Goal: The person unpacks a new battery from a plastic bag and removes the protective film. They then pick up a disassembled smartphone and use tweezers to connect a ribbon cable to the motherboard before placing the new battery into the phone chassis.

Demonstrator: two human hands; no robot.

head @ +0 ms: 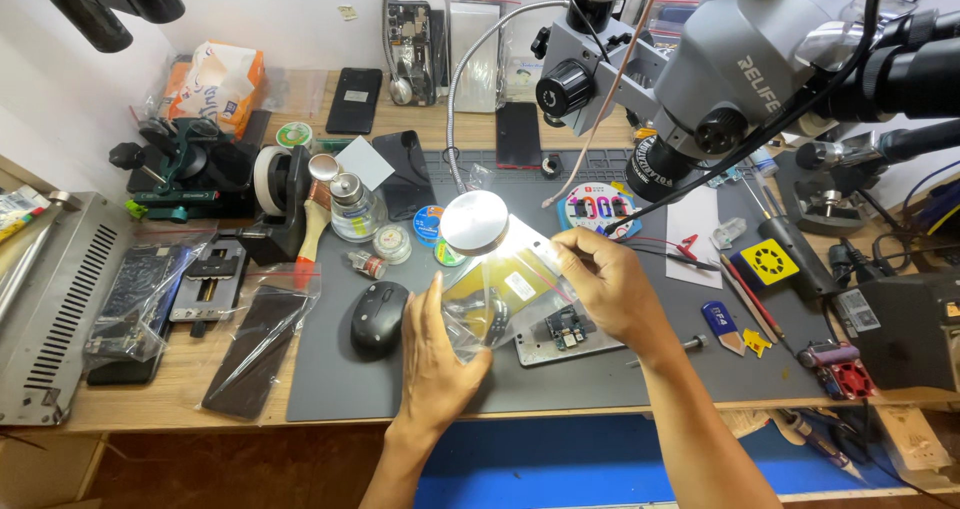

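Plastic, clear and crinkled, forms the small bag (478, 309) that we see pinched between both hands just above the near middle of the grey rubber work mat (330, 389). The left hand (435, 354) closes its fingers on the bag's lower edge, while the right hand (605, 284) grips the upper corner between thumb and forefinger, so the bag is stretched flat under the light, likely so its dark contents show through. The round gooseneck lamp head (474, 223) hangs directly over the bag, throwing a bright patch on it. Just beneath, on the mat, lies a silver opened phone frame with a small circuit board (567, 331). Left of the hands rests a black computer mouse (379, 318), and beyond it a glass solvent bottle with a metal cap (352, 207). The grey stereo microscope (700, 69) looms over the mat's far right corner, swung clear of the hands. A yellow square tool (768, 261) sits near the mat's right edge.
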